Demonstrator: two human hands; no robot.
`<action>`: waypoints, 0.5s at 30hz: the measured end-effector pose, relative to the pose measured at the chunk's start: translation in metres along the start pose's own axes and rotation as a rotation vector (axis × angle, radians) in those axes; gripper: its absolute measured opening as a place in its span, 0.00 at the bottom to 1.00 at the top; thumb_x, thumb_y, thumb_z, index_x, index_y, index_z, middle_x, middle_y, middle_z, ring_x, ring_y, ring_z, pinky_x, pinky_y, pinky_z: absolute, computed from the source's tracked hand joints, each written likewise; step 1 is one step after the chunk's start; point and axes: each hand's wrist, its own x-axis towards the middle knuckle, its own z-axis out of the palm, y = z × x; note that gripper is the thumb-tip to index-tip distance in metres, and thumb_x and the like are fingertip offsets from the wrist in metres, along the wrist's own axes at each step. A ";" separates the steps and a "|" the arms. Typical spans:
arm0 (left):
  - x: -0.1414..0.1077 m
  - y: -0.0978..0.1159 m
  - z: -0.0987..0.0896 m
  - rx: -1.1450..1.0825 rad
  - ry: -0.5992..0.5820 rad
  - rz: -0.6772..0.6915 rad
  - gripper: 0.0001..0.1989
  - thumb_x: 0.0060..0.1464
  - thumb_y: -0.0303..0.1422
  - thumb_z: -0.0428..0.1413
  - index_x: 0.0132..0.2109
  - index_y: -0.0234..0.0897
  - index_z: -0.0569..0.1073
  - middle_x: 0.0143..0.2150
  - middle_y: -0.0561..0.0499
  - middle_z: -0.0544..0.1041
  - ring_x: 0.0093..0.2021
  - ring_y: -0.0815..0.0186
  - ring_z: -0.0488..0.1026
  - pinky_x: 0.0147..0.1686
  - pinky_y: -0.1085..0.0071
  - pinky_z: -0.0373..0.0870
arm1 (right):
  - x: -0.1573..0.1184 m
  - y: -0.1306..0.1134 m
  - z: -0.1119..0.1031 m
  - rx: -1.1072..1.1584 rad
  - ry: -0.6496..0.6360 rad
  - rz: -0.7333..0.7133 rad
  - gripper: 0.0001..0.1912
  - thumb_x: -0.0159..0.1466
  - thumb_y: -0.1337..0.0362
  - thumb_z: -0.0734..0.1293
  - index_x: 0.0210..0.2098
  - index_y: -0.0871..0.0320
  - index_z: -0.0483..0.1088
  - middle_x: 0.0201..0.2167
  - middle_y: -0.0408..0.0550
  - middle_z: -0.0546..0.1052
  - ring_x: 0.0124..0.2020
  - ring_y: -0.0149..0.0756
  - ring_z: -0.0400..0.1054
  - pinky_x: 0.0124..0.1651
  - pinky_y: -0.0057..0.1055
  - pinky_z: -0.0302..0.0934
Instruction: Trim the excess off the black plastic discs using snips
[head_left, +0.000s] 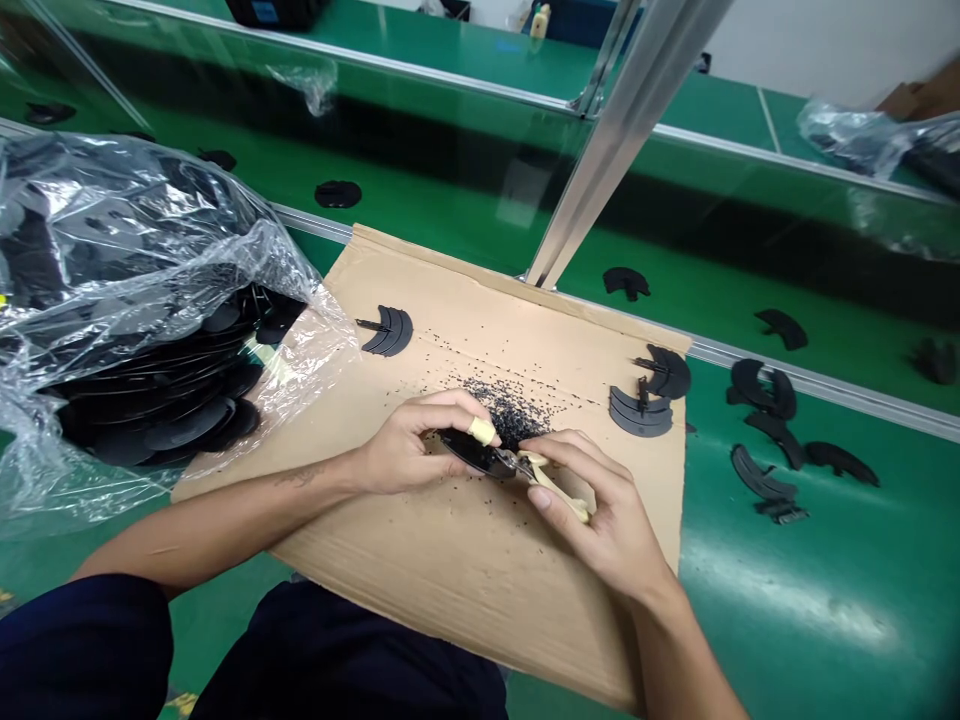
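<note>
My left hand [420,442] grips a round black plastic part [472,452] by its edge, and pale yellow tape or a finger cover wraps one fingertip. Wrapped round the pale yellow handles of nippers [559,488] is my right hand [600,500]. The metal jaws of the nippers meet the right edge of the black part. Small black clippings [517,412] lie heaped just beyond the part and scattered over the cardboard sheet [420,560] beneath my hands. Whether the jaws are closed on the plastic is too small to tell.
A clear plastic bag [165,250] with stacked black discs [172,410] lies at the left. Curved black pieces [386,332] rest on the cardboard, with several more [761,390] on the green table [810,570] at right. A metal post [622,140] rises behind the cardboard.
</note>
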 end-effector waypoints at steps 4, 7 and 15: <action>0.000 0.000 0.000 -0.018 -0.009 -0.002 0.10 0.58 0.34 0.64 0.46 0.37 0.80 0.42 0.45 0.80 0.43 0.64 0.78 0.45 0.64 0.77 | 0.000 0.001 -0.001 0.001 -0.001 -0.002 0.12 0.66 0.59 0.67 0.48 0.53 0.75 0.40 0.49 0.79 0.40 0.41 0.73 0.41 0.39 0.69; -0.001 0.000 0.000 -0.023 -0.024 -0.006 0.11 0.57 0.34 0.65 0.46 0.37 0.80 0.42 0.44 0.79 0.42 0.64 0.78 0.44 0.65 0.77 | 0.001 0.001 -0.001 0.015 -0.011 -0.015 0.11 0.66 0.61 0.67 0.48 0.53 0.75 0.40 0.50 0.79 0.40 0.40 0.73 0.42 0.39 0.69; -0.001 0.000 -0.001 -0.009 -0.045 -0.003 0.11 0.57 0.35 0.65 0.46 0.37 0.80 0.42 0.44 0.80 0.42 0.63 0.78 0.43 0.64 0.78 | 0.000 0.001 -0.002 -0.008 -0.012 -0.026 0.13 0.66 0.60 0.67 0.49 0.53 0.75 0.42 0.50 0.80 0.41 0.41 0.74 0.42 0.40 0.70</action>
